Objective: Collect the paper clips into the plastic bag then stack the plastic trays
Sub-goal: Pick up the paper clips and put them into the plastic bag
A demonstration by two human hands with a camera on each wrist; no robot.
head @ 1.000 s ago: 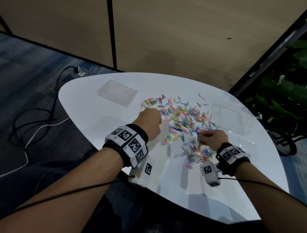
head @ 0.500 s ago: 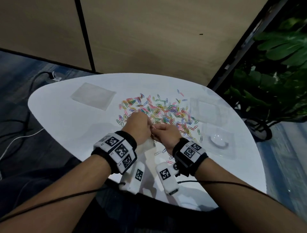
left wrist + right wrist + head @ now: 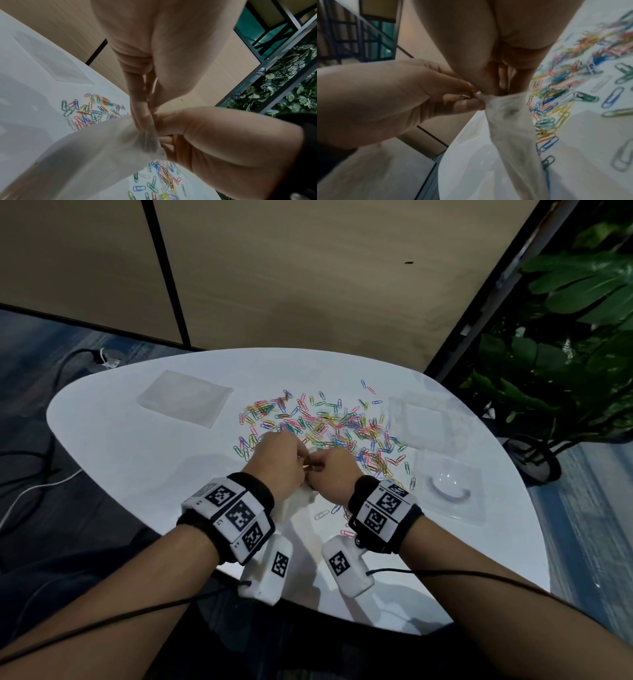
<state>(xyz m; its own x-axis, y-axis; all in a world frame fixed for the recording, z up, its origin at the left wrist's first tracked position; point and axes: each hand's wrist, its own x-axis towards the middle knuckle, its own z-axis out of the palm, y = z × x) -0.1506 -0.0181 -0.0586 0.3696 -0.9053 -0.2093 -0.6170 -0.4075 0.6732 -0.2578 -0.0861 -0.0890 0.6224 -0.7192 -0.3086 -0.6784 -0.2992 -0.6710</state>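
With your left hand (image 3: 279, 463) and right hand (image 3: 330, 474) both pinching the bag (image 3: 96, 148) top, pull its mouth apart before scooping paper clips (image 3: 329, 426).

Head cam looks down and fwd from above at the white surface (image 3: 137, 446). Both wrist cams sit very near, low, facing along the hands; all three share the paper clips (image 3: 329, 426).
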